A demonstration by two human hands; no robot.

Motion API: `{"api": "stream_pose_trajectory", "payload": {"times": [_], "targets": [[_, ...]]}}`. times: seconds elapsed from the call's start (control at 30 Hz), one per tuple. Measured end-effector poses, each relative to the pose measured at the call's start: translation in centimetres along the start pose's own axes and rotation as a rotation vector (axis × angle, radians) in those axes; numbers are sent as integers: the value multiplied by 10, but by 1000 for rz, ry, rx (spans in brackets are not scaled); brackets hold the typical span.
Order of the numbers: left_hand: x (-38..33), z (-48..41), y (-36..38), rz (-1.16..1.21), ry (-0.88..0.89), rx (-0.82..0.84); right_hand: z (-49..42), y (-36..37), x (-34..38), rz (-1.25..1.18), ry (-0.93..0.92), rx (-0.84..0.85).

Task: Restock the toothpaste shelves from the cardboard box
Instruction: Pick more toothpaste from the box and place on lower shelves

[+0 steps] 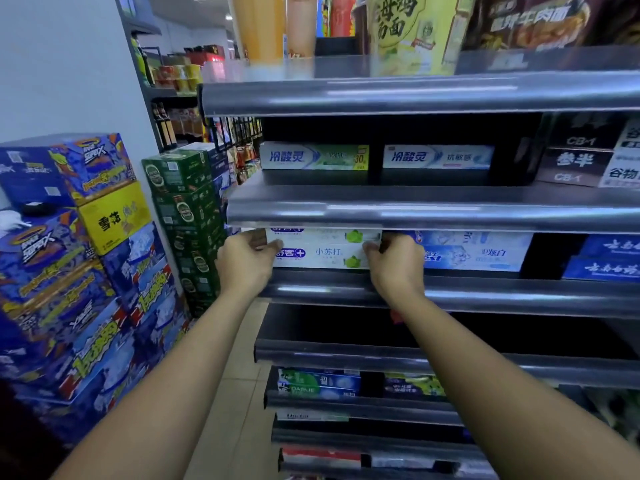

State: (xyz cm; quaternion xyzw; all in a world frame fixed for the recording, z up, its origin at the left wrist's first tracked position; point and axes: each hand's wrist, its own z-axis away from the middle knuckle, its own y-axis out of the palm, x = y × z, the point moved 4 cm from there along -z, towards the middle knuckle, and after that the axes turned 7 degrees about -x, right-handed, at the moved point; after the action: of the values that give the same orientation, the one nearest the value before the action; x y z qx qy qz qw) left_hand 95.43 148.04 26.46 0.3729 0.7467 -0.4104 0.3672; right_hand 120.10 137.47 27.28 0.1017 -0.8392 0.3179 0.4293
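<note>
White toothpaste boxes (325, 252) are held at both ends on the grey shelf (485, 294) in the middle of the frame. The left end is gripped by the left hand (247, 259), the right end by the right hand (396, 263). Blue boxes (478, 252) are stacked just beside them.

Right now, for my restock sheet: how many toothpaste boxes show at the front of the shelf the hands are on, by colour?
White-and-green boxes: 2, gripped by left hand and right hand
Light blue boxes: 2
Dark blue boxes: 2
Total: 6
</note>
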Motion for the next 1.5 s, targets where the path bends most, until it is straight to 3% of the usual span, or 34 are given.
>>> {"api": "stream_pose_trajectory", "payload": {"times": [0.1,0.27,0.37,0.67,0.87,1.07,1.23,1.33,1.5], "targets": [[3,14,-8,90,42,-46,9,-13,6,69,-93,-5],[30,98,-29,245,269,-319,66,-51,-28,-4,-355,-157],[67,181,-16,233,369,-261,110,-61,-88,-28,-329,-34],[232,450,91,-48,-419,270,228,-56,-362,170,234,504],[312,612,184,-210,-729,497,298,-71,-554,348,602,691],[381,726,276,-339,-900,732,361,-61,-688,416,856,796],[443,779,359,-394,-837,897,413,-39,-770,353,1013,742],[478,799,412,-365,-820,936,437,-33,-805,299,1048,694],[526,836,462,-402,-985,894,467,-43,-839,249,1098,636]]}}
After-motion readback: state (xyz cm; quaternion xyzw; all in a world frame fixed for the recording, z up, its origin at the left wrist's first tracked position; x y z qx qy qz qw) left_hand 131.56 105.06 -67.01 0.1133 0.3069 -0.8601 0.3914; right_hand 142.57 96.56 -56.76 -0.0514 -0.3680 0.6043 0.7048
